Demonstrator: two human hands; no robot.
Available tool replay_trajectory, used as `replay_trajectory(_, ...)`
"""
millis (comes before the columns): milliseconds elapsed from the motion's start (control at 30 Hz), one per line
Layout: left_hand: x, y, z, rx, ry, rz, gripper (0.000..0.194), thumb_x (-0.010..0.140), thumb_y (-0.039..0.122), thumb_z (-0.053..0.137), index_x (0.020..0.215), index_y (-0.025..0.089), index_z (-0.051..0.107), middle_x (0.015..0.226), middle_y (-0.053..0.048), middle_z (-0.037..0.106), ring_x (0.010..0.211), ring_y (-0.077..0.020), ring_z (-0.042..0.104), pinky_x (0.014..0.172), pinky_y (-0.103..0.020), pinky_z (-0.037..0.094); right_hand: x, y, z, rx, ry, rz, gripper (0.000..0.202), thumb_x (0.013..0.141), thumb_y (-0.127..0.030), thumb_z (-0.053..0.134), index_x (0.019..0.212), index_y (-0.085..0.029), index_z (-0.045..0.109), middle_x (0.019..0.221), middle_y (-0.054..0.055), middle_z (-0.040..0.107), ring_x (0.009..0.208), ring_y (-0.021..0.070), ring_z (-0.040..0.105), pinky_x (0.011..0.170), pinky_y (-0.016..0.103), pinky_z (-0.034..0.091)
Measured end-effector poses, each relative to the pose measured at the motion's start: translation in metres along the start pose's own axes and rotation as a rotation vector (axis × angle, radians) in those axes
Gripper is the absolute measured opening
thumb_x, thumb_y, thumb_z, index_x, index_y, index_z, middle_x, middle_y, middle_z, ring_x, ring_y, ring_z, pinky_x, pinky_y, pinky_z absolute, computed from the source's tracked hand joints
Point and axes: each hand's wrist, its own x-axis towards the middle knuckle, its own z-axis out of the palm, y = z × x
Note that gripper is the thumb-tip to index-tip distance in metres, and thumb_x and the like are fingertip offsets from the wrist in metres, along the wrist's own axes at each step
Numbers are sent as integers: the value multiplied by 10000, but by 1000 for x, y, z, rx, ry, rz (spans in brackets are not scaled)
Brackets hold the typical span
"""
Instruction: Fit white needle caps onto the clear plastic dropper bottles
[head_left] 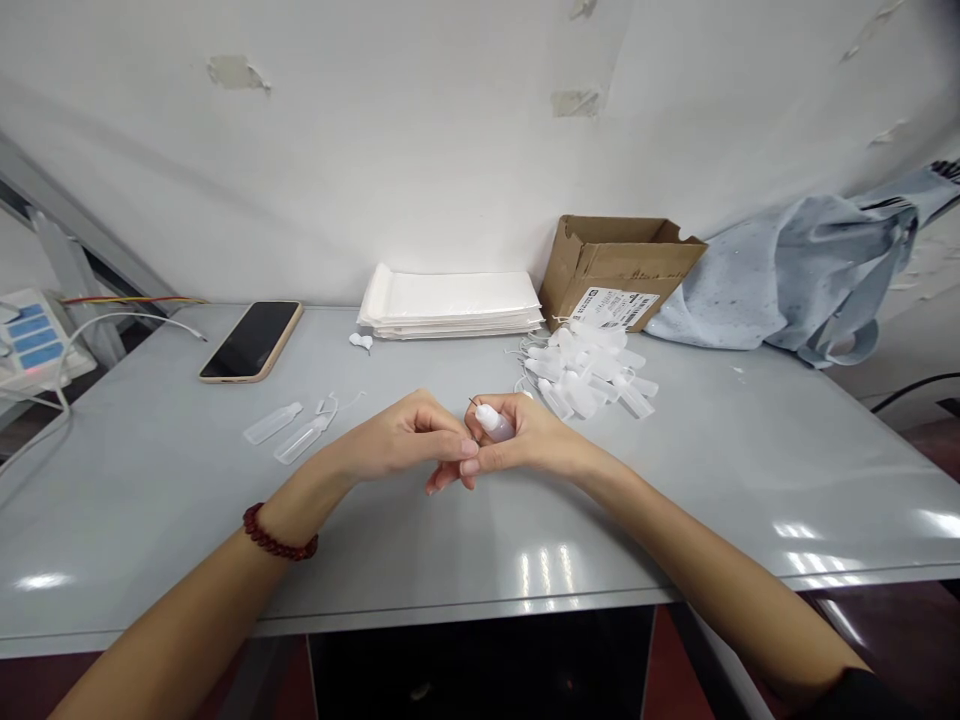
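My right hand point(529, 437) is closed round a small translucent squeeze bottle point(497, 424) with a white cap and a thin dark needle tip. The bottle tilts up and to the left. My left hand point(422, 440) meets it over the middle of the table, thumb and fingers pinched together against my right thumb; whatever lies between them is hidden. Left of my hands, a flat clear bottle point(272, 424) lies near another clear bottle point(301, 440) with a thin strap. Behind my right hand is a pile of similar translucent bottles point(585, 372).
A phone point(253, 342) lies at the back left of the grey table point(420, 570). Against the wall are a stack of white padded envelopes point(454, 300), small white caps point(361, 341), a cardboard box point(619, 265) and a light blue cloth bag point(757, 275). A white cable point(112, 316) crosses the left edge.
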Motion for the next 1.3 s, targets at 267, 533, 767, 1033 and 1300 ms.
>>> replay_trajectory(267, 0, 2, 0, -19, -28, -17, 307, 848, 263, 561, 618, 116, 700, 493, -33, 613, 455, -108, 526, 509, -233, 453, 1, 2, -1, 0, 8, 14, 346, 647, -251, 794, 653, -183, 455, 572, -67, 605, 640, 159, 699, 656, 275, 512)
replay_trajectory(533, 1, 2, 1, 42, 1, 1, 352, 868, 280, 538, 577, 123, 659, 483, -23, 596, 458, -107, 532, 494, -224, 428, 0, 1, -1, -40, 17, 24, 366, 639, -297, 797, 669, -187, 450, 580, -61, 591, 668, 162, 687, 668, 282, 494)
replay_trajectory(767, 5, 6, 15, 304, 273, -46, 475, 901, 366, 478, 487, 138, 523, 417, 22, 455, 416, -70, 393, 426, -205, 298, -1, 2, 2, -325, 227, -17, 348, 600, -310, 786, 679, -186, 471, 603, -74, 496, 589, 94, 504, 534, 217, 343)
replay_trajectory(1033, 7, 2, 18, 391, 411, -24, 416, 868, 338, 502, 502, 149, 442, 468, 42, 381, 451, -62, 314, 420, -202, 238, 0, 3, 5, -554, 282, 11, 241, 660, -279, 703, 660, -181, 483, 580, -77, 389, 540, 71, 344, 489, 222, 259)
replay_trajectory(1300, 4, 7, 19, 394, 346, 0, 276, 843, 306, 526, 625, 139, 545, 548, 38, 449, 519, -77, 386, 478, -200, 297, 0, 0, 5, -323, 141, 55, 268, 631, -369, 764, 714, -158, 621, 661, -25, 527, 641, 116, 475, 569, 245, 354)
